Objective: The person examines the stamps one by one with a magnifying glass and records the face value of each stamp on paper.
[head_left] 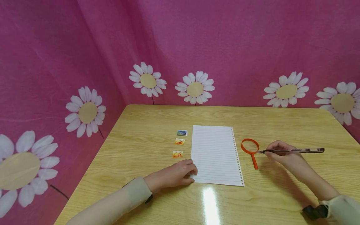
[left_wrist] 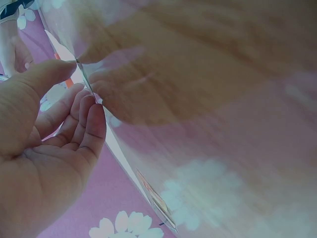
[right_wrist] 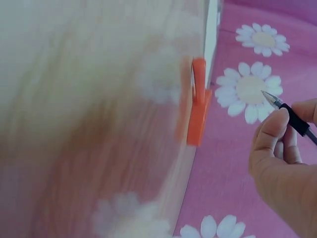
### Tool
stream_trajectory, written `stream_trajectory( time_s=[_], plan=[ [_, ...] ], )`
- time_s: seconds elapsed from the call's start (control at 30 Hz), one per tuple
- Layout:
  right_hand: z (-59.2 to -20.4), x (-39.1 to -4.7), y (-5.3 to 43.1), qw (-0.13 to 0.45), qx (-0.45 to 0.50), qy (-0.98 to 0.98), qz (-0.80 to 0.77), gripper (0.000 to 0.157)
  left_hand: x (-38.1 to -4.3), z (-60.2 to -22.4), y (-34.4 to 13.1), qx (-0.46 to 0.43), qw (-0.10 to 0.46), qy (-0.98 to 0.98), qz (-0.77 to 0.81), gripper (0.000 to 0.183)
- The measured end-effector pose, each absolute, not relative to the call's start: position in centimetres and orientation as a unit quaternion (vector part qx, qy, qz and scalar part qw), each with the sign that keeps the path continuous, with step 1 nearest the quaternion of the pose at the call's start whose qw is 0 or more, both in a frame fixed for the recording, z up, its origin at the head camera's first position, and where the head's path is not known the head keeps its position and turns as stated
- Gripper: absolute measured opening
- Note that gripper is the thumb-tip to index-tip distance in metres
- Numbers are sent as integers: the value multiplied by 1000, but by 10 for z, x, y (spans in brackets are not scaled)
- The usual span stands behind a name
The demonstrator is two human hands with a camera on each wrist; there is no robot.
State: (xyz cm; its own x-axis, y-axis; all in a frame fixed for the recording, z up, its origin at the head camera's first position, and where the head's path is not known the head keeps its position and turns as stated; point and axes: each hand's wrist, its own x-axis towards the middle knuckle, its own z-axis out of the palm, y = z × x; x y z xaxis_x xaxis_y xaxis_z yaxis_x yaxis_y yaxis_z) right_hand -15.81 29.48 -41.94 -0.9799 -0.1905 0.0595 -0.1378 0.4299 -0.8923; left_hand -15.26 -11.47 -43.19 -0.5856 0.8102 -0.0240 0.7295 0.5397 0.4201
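A sheet of lined loose-leaf paper (head_left: 215, 154), punched with holes down its right side, lies flat on the table. My left hand (head_left: 180, 172) rests at its lower left corner, fingers loosely bent and the thumb apart from them, as the left wrist view shows. To the right, my right hand (head_left: 287, 156) holds a black-gripped pen (right_wrist: 294, 119) between thumb and fingers, its bare tip pointing left. Just past that tip, an orange-red magnifying glass (head_left: 254, 161) lies on the table with its handle toward me. Three small stamp-like pictures, including a blue one (head_left: 182, 133), are lined up left of the sheet.
The wooden table (head_left: 152, 125) is glossy and reflects light near its front. Behind it and along the left hangs a pink curtain (head_left: 225, 47) with large white daisies. Dark bands circle both wrists, such as the right wristband (head_left: 315, 212).
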Motion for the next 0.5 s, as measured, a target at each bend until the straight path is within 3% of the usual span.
stream_trajectory(
  time_s=[0.5],
  plan=[
    [-421,-163,246,7,-71,846,-529,9,-153,-432,-115,446,110,870,181,16]
  ],
)
